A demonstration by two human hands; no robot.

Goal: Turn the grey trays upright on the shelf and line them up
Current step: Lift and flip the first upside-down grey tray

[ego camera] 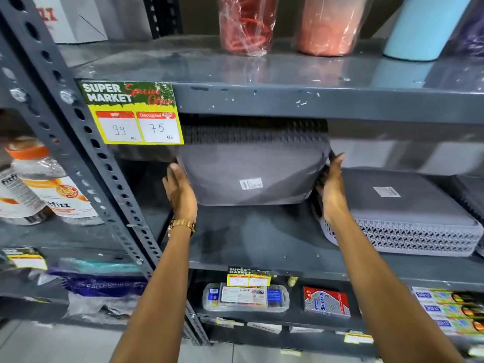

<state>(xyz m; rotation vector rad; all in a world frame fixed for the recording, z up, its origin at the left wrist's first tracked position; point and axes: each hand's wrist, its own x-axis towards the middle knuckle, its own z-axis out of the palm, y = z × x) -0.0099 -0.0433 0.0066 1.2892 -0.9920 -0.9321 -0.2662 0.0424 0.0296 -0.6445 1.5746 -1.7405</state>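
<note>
A grey tray stands tipped up on the middle shelf, its flat bottom facing the camera with a small white barcode sticker on it; its lower edge rests on the shelf and its perforated upper wall reaches just under the shelf above. The left hand presses flat against the tray's left edge, and the right hand presses against its right edge, so the tray is clamped between both palms with the fingers extended. A gold watch sits on the left wrist.

Just to the right, a second grey tray lies upside down on the same shelf (its lattice side wall faces forward), touching or nearly touching the right hand. A yellow price tag reading 99 and 75 hangs from the shelf above. On that upper shelf stand wrapped red cups and a light blue tumbler. Below, a clear pencil box lies on the lower shelf.
</note>
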